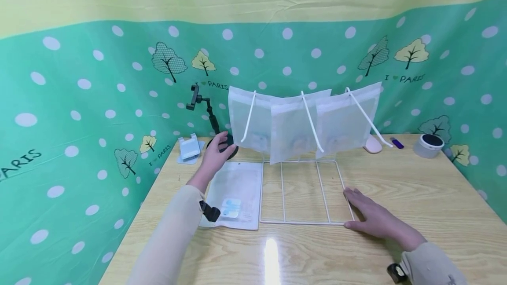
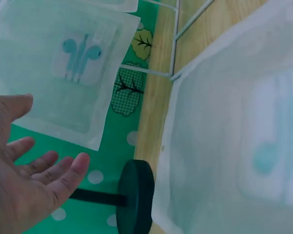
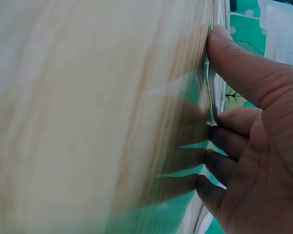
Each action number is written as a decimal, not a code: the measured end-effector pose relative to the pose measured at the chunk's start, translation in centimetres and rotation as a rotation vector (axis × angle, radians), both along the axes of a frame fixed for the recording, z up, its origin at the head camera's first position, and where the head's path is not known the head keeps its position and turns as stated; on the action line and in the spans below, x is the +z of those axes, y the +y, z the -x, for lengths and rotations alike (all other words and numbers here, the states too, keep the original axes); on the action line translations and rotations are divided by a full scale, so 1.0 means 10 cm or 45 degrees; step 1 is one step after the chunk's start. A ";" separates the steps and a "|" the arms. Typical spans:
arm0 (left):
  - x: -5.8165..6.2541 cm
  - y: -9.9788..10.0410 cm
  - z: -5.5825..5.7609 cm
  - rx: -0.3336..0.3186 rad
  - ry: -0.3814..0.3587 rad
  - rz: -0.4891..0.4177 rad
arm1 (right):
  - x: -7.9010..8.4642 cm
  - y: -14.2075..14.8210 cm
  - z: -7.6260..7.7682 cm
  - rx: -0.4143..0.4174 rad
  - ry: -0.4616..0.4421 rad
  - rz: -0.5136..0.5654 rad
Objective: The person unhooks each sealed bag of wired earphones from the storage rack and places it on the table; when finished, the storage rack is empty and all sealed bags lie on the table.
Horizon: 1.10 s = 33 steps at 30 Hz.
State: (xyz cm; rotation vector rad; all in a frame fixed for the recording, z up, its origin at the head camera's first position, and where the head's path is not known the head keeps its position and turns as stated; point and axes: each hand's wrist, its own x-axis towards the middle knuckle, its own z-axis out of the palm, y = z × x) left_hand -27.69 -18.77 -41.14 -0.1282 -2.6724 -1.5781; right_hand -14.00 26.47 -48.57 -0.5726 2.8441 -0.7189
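A white wire rack [image 1: 295,223] stands on the table, three frosted pouches hanging from its prongs: left [image 1: 247,118], middle [image 1: 291,133] and right [image 1: 348,118]. Blue-and-white earphones [image 2: 80,61] show through one hanging pouch in the left wrist view. My left hand [image 1: 215,155] is beside the left pouch's lower edge, fingers loose and holding nothing. Another frosted pouch [image 1: 223,184] lies flat left of the rack base, under my left forearm. At the base's front right corner, my right hand [image 1: 372,217] rests with fingertips on the tabletop and thumb at the wire.
Behind my left hand stands a black phone holder [image 1: 214,122], with a pale blue stand [image 1: 189,147] to its left. A pink mouse [image 1: 372,145], a small purple stick [image 1: 397,143] and a white round container [image 1: 428,148] sit back right. A green patterned cloth [image 1: 99,100] borders the table.
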 end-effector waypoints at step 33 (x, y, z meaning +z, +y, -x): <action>0.06 0.30 0.12 0.013 -0.069 -0.368 | -0.02 0.01 -0.02 -0.001 0.021 0.003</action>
